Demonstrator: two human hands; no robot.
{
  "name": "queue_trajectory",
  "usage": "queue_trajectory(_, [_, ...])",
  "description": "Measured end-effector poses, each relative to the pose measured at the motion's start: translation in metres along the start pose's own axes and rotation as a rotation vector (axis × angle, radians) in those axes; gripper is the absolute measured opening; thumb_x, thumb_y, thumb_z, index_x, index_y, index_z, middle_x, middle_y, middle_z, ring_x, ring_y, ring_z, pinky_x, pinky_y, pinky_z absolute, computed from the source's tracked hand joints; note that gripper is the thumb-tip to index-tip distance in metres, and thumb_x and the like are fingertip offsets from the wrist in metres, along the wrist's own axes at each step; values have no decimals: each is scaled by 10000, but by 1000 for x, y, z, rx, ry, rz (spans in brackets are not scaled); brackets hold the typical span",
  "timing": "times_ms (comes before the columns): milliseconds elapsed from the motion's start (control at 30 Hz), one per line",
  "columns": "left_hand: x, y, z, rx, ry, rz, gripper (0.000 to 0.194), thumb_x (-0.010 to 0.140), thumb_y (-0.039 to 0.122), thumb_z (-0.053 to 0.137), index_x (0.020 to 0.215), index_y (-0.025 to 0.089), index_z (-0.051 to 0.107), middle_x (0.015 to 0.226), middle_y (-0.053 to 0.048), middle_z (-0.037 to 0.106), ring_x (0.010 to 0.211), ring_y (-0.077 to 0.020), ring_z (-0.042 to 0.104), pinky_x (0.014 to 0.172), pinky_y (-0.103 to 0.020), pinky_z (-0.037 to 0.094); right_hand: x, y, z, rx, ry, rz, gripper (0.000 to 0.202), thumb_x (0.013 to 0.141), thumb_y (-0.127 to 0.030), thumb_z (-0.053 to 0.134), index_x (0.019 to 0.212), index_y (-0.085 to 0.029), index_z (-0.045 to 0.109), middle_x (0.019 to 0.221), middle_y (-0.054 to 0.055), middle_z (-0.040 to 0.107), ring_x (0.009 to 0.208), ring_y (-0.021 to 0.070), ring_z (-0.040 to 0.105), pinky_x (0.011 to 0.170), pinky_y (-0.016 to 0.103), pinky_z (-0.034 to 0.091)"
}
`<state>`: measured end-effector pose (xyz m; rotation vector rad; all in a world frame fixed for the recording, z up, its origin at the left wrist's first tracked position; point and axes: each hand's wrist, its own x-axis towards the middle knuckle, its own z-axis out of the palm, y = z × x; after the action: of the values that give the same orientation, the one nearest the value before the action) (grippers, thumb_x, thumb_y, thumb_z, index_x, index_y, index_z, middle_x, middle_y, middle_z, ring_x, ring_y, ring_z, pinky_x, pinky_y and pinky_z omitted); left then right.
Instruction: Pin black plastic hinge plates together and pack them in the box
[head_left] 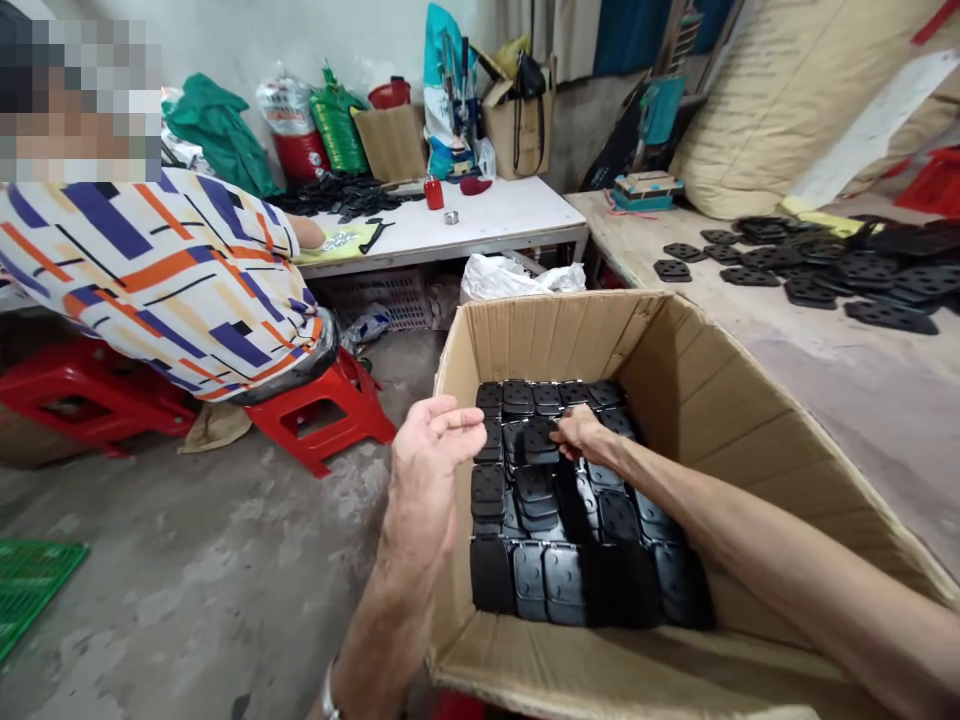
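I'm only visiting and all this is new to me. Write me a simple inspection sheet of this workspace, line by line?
Surface: white table behind; wooden table at right.
Job's things: black pieces laid in rows inside an open cardboard box.
Clutter: loose pile of black plates on the wooden table; red jar on the white one.
Left hand: raised by the box's left edge, holding nothing.
Right hand: inside the box, touching a black piece; grip unclear.
Cables: nothing seen clearly.
Surroundings: seated person at left; large sack behind.
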<state>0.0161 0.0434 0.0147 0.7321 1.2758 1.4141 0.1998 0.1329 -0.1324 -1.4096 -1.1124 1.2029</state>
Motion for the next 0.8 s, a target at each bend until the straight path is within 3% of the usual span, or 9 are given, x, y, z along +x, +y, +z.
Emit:
queue_trajectory(200, [-1, -4, -2, 27, 0, 9, 505, 534, 162, 764, 993, 131, 555, 845, -48, 681, 836, -178, 641, 787, -298, 481, 18, 22, 30, -158, -41, 267, 212, 699, -190, 615, 564, -212, 454, 417, -35, 441, 377, 142, 460, 387, 308, 419])
queue_trajectory(367, [-6, -4, -1, 39, 1, 18, 497, 528, 152, 743, 995, 138, 573, 831, -40, 679, 858, -186, 642, 804, -297, 476, 21, 21, 36, -318, -77, 376, 218, 786, -196, 624, 607, -192, 499, 469, -16, 491, 422, 145, 508, 430, 311, 463])
queue_trajectory(500, [-3, -7, -1, 52, -7, 23, 492, 532, 142, 742, 994, 136, 573, 827, -40, 678, 857, -183, 643, 795, -288, 475, 20, 13, 38, -454, -143, 423, 192, 917, -310, 577, 874, -124, 597, 709, -6, 593, 549, 96, 561, 516, 241, 498])
queue_trajectory(633, [4, -6, -2, 137, -30, 44, 463, 553, 180, 742, 979, 137, 568, 789, -33, 680, 805, -168, 642, 759, -276, 484, 15, -22, 36, -562, -249, 390, 231, 939, -336, 558, 1017, -122, 599, 875, 24, 624, 666, 105, 598, 588, 251, 525])
queue_trajectory(733, [-6, 1, -3, 322, -42, 83, 381, 581, 228, 741, 923, 156, 589, 793, -42, 688, 790, -193, 642, 761, -314, 498, -11, -76, 13, -614, -284, 263, 163, 895, -255, 614, 818, -111, 613, 722, -6, 594, 605, 99, 565, 569, 233, 480])
queue_trajectory(800, [-26, 2, -3, 484, -72, 177, 338, 598, 253, 748, 909, 202, 627, 870, -43, 703, 877, -237, 641, 824, -358, 495, -47, -116, -13, -636, -249, 134, 178, 785, -116, 678, 639, -124, 575, 591, -23, 533, 588, 106, 537, 574, 222, 419])
